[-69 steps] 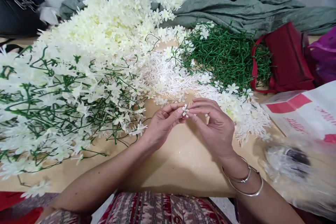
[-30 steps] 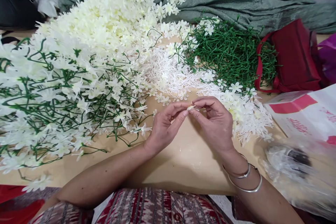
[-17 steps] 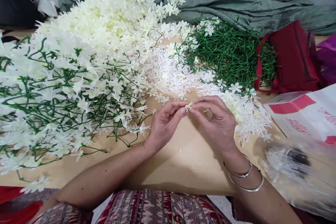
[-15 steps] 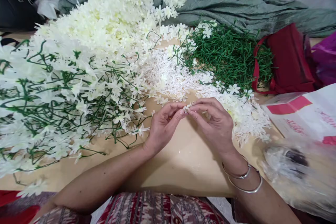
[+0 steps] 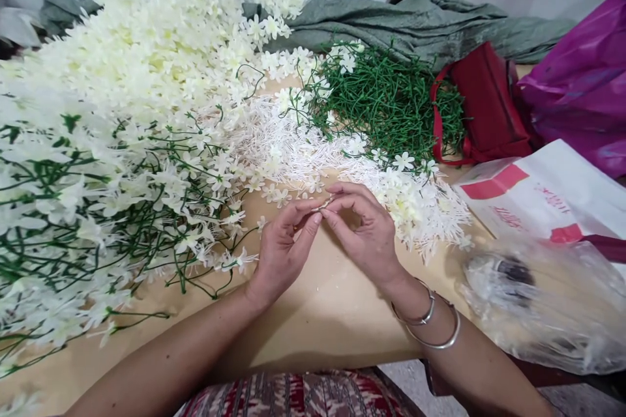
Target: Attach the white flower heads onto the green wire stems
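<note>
My left hand [image 5: 282,244] and my right hand [image 5: 364,231] meet fingertip to fingertip over the tan table [image 5: 313,319]. Both pinch one small white artificial flower piece [image 5: 323,204] between thumb and forefinger. Two silver bangles circle my right wrist. Just beyond my fingers lies a heap of white plastic flower centres [image 5: 298,143]. A big mound of cream flowers on green stems [image 5: 122,124] fills the left. A pile of bare green stems [image 5: 386,101] lies behind my right hand.
A red bag [image 5: 484,104] and a purple plastic bag [image 5: 581,85] sit at the right. A white and red bag [image 5: 542,192] and a clear plastic bag [image 5: 538,300] lie near my right forearm. Grey-green cloth [image 5: 415,19] runs along the tiled wall.
The view has swung to the right, so everything sits further left in the picture. My hands stay pinched together on the small flower piece, and its petals show less.
</note>
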`<action>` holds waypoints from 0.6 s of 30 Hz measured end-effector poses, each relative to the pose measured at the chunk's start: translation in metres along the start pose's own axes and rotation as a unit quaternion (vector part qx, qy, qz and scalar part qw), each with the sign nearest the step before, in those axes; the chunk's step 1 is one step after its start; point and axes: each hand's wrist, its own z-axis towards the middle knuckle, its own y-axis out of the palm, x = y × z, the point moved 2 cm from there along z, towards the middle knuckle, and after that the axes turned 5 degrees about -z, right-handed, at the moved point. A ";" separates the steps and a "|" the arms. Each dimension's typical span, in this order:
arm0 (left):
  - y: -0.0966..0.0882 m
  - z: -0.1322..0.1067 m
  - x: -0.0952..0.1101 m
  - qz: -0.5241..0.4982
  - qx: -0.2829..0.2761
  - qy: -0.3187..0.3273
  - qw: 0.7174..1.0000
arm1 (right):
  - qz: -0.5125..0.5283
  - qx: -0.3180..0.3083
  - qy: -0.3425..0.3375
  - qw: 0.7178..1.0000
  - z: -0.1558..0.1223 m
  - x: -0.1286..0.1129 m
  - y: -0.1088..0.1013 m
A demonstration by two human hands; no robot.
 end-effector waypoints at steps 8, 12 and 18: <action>0.001 -0.001 0.000 -0.003 -0.014 -0.007 1.000 | 0.031 0.005 0.024 0.999 0.000 0.001 0.003; 0.001 -0.001 0.000 -0.021 0.002 -0.015 1.000 | 0.027 0.002 0.016 1.000 -0.001 0.001 0.003; 0.001 -0.001 0.004 -0.034 0.015 -0.033 0.999 | 0.039 -0.002 0.010 0.999 -0.003 -0.004 0.002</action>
